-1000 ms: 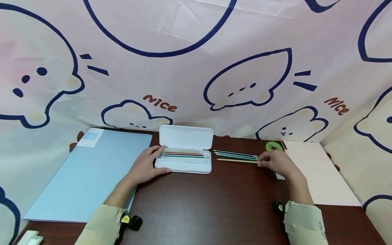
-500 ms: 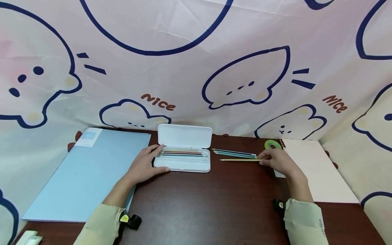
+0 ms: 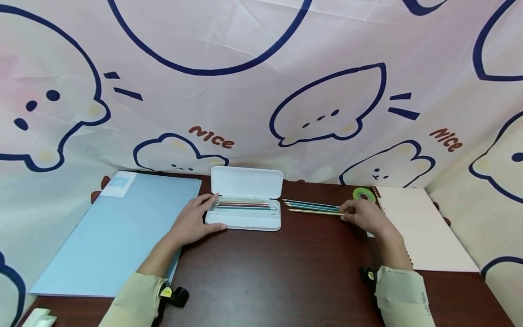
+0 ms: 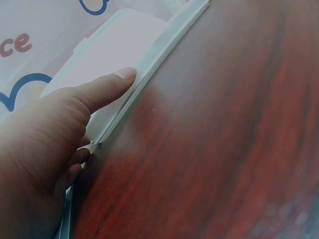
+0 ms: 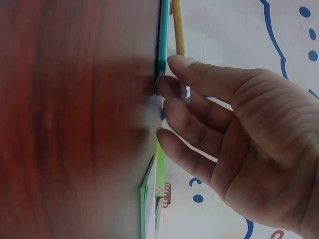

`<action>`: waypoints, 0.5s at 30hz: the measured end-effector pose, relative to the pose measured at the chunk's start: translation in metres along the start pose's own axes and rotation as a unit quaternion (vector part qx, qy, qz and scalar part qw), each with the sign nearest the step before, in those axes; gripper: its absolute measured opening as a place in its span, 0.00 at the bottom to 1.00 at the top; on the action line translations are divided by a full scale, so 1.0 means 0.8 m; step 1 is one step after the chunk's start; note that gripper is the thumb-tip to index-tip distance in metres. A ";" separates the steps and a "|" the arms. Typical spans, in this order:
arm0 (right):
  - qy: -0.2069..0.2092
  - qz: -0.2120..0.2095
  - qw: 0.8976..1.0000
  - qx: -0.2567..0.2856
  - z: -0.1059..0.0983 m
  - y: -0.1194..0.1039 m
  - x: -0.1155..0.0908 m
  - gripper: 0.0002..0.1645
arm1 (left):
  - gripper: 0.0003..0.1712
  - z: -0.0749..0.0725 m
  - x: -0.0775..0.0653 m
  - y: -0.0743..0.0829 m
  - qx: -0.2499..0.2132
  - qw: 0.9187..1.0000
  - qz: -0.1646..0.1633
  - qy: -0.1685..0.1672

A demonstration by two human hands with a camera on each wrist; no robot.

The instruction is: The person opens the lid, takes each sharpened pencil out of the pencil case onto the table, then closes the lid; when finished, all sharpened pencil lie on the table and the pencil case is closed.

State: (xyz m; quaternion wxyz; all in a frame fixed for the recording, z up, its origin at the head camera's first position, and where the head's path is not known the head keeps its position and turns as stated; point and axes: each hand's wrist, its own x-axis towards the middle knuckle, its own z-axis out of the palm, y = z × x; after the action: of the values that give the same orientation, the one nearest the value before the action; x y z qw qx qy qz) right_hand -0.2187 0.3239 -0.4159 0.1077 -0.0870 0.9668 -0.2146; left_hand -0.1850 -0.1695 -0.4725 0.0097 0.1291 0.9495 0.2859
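Observation:
A white pencil case (image 3: 245,222) lies with its lid up at the back of the table. Several pencils (image 3: 247,205) are inside its rear part. My left hand (image 3: 192,220) holds the case's left end, its thumb (image 4: 112,84) on the front edge and a finger at the back. Right of the case, my right hand (image 3: 367,215) pinches the blunt end of a yellow pencil (image 3: 312,211) between thumb and index finger. Its tip points left toward the case. Several blue and teal pencils (image 3: 310,206) lie just behind it; the right hand partly hides their ends.
A large light-blue folder (image 3: 114,236) covers the left of the table. To the right is a spiral-bound pad (image 3: 429,231) with a green ring (image 3: 356,194) at its back corner. A white object (image 3: 38,318) is cut off at bottom left. A printed cloth backdrop (image 3: 253,104) hangs behind.
The right hand first drew the yellow pencil a little to the right, then brought it back left, close to the other pencils. The left hand stays on the case.

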 end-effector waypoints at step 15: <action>0.011 -0.032 0.999 -0.024 0.000 -0.020 -0.002 0.06 | 0.57 0.001 0.000 -0.001 0.000 1.000 0.003 0.006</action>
State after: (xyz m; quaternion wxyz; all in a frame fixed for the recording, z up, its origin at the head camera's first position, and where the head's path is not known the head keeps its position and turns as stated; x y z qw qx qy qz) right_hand -0.2155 0.3100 -0.4088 0.0876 -0.1183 0.9697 -0.1952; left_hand -0.1851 -0.1696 -0.4736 0.0036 0.1302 0.9492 0.2865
